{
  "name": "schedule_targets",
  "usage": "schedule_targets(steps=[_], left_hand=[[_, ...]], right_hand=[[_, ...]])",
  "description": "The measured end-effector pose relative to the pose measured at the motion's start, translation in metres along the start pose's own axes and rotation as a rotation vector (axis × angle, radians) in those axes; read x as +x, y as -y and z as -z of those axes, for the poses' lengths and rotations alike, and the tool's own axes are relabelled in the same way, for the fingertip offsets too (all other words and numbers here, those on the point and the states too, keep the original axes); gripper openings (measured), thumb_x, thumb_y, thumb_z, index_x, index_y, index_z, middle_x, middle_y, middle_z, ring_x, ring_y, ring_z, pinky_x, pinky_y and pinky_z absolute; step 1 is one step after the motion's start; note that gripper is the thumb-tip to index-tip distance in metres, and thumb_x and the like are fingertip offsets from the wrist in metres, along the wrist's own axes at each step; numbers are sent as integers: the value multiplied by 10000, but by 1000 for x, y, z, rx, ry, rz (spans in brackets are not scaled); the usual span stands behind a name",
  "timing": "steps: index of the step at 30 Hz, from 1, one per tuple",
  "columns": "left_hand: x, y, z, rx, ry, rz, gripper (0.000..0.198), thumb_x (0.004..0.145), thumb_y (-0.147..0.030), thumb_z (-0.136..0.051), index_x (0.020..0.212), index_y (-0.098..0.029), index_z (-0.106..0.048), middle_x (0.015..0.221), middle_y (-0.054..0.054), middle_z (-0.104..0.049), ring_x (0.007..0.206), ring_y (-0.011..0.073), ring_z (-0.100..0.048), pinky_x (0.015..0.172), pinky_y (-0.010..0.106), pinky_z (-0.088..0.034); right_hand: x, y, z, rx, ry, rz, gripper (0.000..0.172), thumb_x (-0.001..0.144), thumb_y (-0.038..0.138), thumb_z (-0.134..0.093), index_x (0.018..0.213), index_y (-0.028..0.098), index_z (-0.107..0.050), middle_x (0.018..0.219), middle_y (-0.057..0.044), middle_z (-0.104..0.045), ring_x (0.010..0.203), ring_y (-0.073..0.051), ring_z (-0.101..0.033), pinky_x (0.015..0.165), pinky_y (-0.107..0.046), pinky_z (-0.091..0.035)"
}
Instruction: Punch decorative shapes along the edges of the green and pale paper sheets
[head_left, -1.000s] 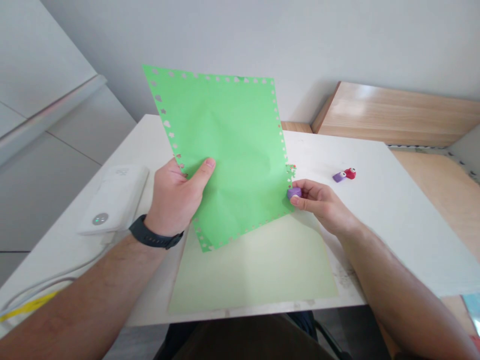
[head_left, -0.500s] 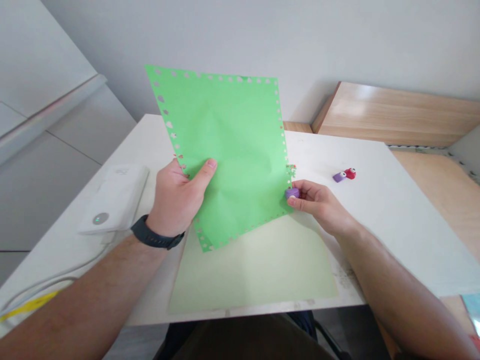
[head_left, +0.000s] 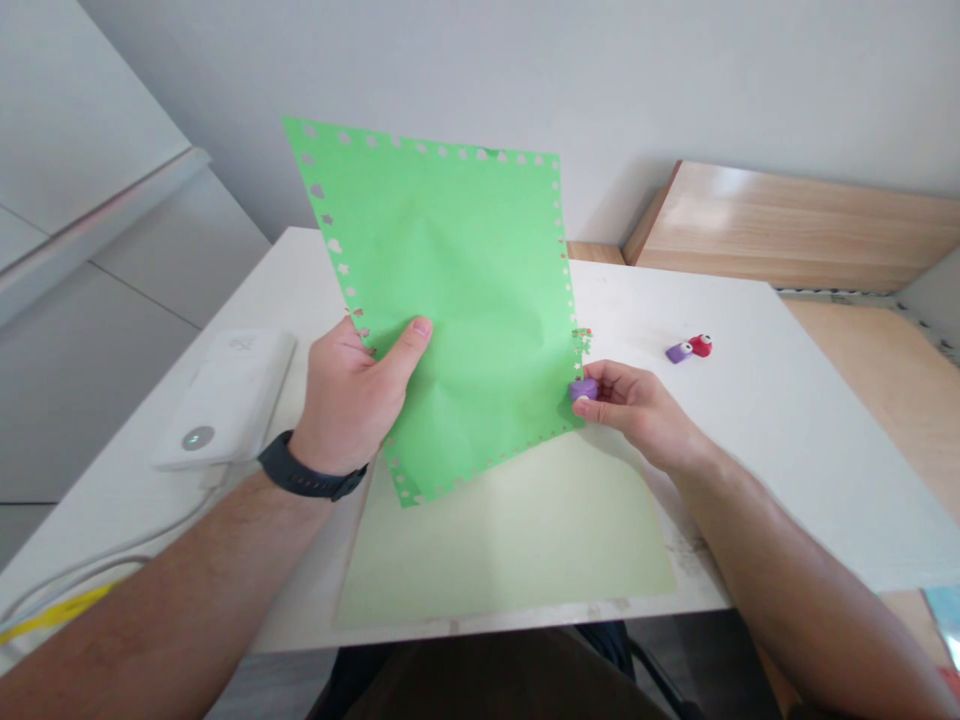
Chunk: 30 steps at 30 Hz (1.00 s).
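Nearest me, my dark clothing (head_left: 487, 675) shows below the front edge of the white surface (head_left: 810, 450). Just in from that edge lies a pale green mat (head_left: 510, 545), flat, its far part hidden by what I hold up. At my left, a yellow strip (head_left: 67, 605) and a light cable (head_left: 142, 538) lie beside my forearm, and a dark band (head_left: 307, 470) circles my left wrist.

My left hand (head_left: 356, 400) grips the bright green sheet (head_left: 487, 270) by its left side, thumb pressed on the front, fingers mostly hidden behind. The sheet is raised at a tilt above the mat, with small cut-out shapes running along its edges. My right hand (head_left: 634, 405) pinches a small purple punch (head_left: 582, 391) between thumb and fingers, at the lower part of the sheet's right edge. Just above it, a bit of holed green scrap (head_left: 583, 342) shows past that edge; I cannot tell whether it is attached.

Left of the sheet rests a white box (head_left: 225, 390) with a round grey spot. To the right, well apart from my hand, another purple piece (head_left: 679, 352) touches a red piece (head_left: 701, 345). Farther off stand a wooden panel (head_left: 787, 220) and the pale wall (head_left: 450, 70).
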<state>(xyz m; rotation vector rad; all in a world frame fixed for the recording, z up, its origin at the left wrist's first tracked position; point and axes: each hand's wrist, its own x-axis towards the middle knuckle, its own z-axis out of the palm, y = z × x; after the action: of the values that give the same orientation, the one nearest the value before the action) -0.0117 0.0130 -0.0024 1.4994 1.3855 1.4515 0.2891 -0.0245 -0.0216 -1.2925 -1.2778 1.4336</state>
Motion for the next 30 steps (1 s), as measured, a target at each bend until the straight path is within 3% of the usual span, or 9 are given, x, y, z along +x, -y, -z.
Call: schedule_targets(steps=[6,19,25,30], left_hand=[[2,4,0,-4,0,30,346,903,-478,-787,1197,-296,-789,1317,18,-768,1257,290,-705,1160,464,-546],[1,8,1,49,1,7,344,908,-470,-789,1201,-289,-791,1305,31,-772,1233,288,-717,1167,481,-543],[2,8,0,-7,22,27,352,907,-458,-794,1224,-305,-779,1325,22,-764,1250,279,-710,1124,459,-582],[3,7,1,44,-4,26,330,908,-440,-793,1205,-298,-786,1305,16,-773,1235,267,-718,1142,439,-564]], right_hand=[[0,0,-1,-19,-10,10,311,768,324,-888,985,190,-709,872,-8,-686,784,-167,-592,748,-330,-432],[1,-1,-2,-39,-20,-8,290,757,321,-878,955,190,-712,841,-4,-684,750,-166,-584,714,-330,-426],[4,-3,-2,-15,-116,30,375,738,353,-895,1016,183,-711,862,-7,-680,762,-163,-580,730,-330,-438],[1,-3,1,-39,-22,8,384,784,347,-876,1084,181,-702,936,-25,-696,817,-172,-604,764,-334,-444]])
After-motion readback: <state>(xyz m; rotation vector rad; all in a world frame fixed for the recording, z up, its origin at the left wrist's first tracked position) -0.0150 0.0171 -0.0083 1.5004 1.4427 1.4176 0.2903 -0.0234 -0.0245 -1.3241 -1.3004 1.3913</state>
